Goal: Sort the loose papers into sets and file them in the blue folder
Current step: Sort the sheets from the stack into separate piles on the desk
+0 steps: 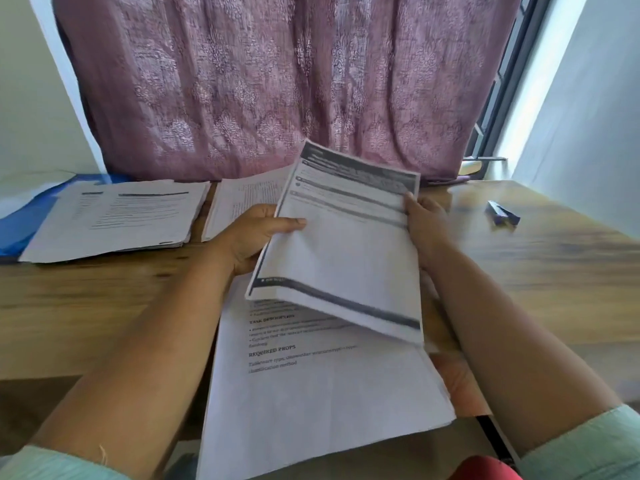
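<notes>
Now left hand (249, 237) and right hand (427, 223) both pinch the white dark-banded printed sheets (343, 244); a loose grip may spill them onto the brown wooden counter (554, 258).

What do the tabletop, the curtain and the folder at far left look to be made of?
Tabletop: wood or wood-look laminate, going by the streaked brown grain; which one is unclear. Curtain: thin woven fabric, mauve, with a printed floral pattern and hanging folds. Blue folder: probably smooth plastic, slightly glossy, mostly covered by papers.
</notes>
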A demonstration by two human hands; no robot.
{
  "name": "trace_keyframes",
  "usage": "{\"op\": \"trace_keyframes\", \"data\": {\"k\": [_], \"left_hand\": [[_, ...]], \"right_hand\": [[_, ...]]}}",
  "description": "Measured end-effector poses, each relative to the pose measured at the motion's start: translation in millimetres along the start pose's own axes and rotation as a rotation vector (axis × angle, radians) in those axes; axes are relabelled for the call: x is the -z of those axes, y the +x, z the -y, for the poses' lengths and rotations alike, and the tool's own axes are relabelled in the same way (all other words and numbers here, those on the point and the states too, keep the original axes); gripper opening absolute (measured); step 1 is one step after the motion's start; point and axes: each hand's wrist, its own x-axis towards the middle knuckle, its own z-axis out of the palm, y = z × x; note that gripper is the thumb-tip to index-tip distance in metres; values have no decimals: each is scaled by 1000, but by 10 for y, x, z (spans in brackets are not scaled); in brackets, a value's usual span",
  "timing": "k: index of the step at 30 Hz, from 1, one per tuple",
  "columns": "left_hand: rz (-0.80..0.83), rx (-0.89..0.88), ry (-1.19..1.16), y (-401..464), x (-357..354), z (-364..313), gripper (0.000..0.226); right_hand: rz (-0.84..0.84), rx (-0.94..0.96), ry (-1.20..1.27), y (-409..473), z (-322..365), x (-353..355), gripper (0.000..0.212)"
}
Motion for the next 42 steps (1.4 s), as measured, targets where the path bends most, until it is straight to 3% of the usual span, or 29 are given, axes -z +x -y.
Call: {"op": "trace_keyframes", "data": {"k": [2,3,6,9,11,13,15,17,19,24,28,31,34,36,38,40,42], "left_hand": [[-177,-62,-58,78,26,34,11],[-269,-93,-72,130,56,59,10],[-420,-158,-56,231,115,125,15],[-394,-182,-121,237,75,118,31],[-276,-179,-284,196,35,52,43],[-234,-180,-341,180,44,25,48],[-311,-195,-89,173,93,61,33],[-392,-233,468,192,177,144,19],[-328,-189,768,200,231,224,20],[-70,-26,886,159,222,232,60],[2,-17,991,153,239,266,92],[-8,-23,966,150,234,265,93],[-20,-28,970,134,214,254,80],[-31,-41,964,137,215,256,68],[-40,-66,958,141,221,253,62],[-40,-83,952,138,225,245,61],[-47,-93,941,142,232,243,64]], "right_hand": [[163,-145,234,-49,36,-1,43],[248,-183,240,-69,45,11,55],[421,-46,-5,-154,17,-3,72],[233,156,-212,-123,-44,-53,50],[36,160,-181,0,-65,-57,25],[-104,98,-229,182,-139,-32,15],[-179,37,-384,314,-227,-7,17],[-207,10,-523,372,-281,11,22],[-205,17,-625,375,-289,11,26],[-146,23,-807,344,-255,-12,39],[-32,49,-907,312,-229,-29,64],[-17,106,-928,217,-210,-64,79],[-102,298,-890,70,-128,-60,68],[-38,396,-756,2,-91,-56,50],[143,369,-699,-42,-94,-74,35],[334,290,-726,-68,-121,-99,41],[479,223,-749,-90,-136,-126,61]]}}
